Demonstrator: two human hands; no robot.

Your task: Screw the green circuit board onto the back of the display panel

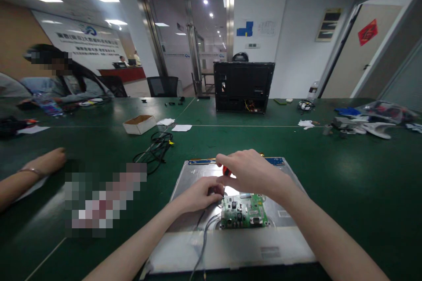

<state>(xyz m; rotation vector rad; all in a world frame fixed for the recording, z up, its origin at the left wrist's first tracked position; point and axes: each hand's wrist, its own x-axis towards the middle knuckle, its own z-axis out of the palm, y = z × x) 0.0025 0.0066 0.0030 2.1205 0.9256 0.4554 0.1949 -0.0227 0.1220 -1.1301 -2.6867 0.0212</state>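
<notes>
My right hand (247, 169) is closed around a red and black screwdriver (226, 171), its thin shaft pointing down. The tip meets the upper left corner of a green circuit board (244, 211). Beside that corner my left hand (205, 192) has its fingers curled together near the shaft; whatever they pinch is too small to make out. Under both hands lies a silvery metal panel (231, 250) with a blue strip board (275, 161) along its far edge. Grey wires (205, 243) run from the board's left side toward me.
Black cables (158, 145) and an open cardboard box (140, 125) lie on the green table (356, 175). A black monitor casing (243, 85) stands at the far side. Another person's forearm (33, 173) rests at left; bagged parts (389, 112) lie at right.
</notes>
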